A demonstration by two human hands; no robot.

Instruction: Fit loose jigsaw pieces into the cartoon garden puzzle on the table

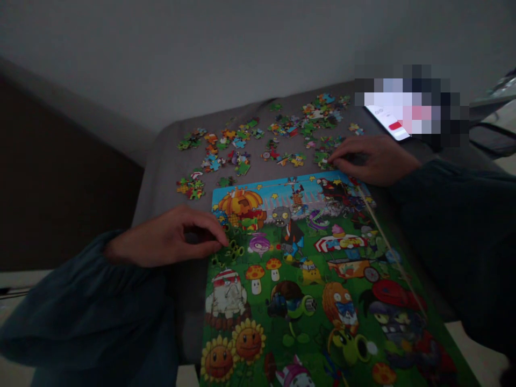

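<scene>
A colourful cartoon jigsaw picture board (pixel 306 279) lies on a grey table (pixel 161 177), running toward me. My left hand (pixel 173 239) rests at the board's left edge, its fingers curled with the fingertips touching the edge near a green patch. Just past the board's far right corner, my right hand (pixel 371 158) lies palm down, fingertips pressed on loose puzzle pieces (pixel 326 157). Many more loose pieces (pixel 226 145) are scattered across the far part of the table. Whether either hand pinches a piece, I cannot tell. Both arms wear dark sleeves.
A lit phone screen (pixel 393 126) lies at the table's far right, partly blurred. A pale wall rises behind the table. Dark furniture stands to the left. Cables and a pale object (pixel 495 91) sit at the far right edge.
</scene>
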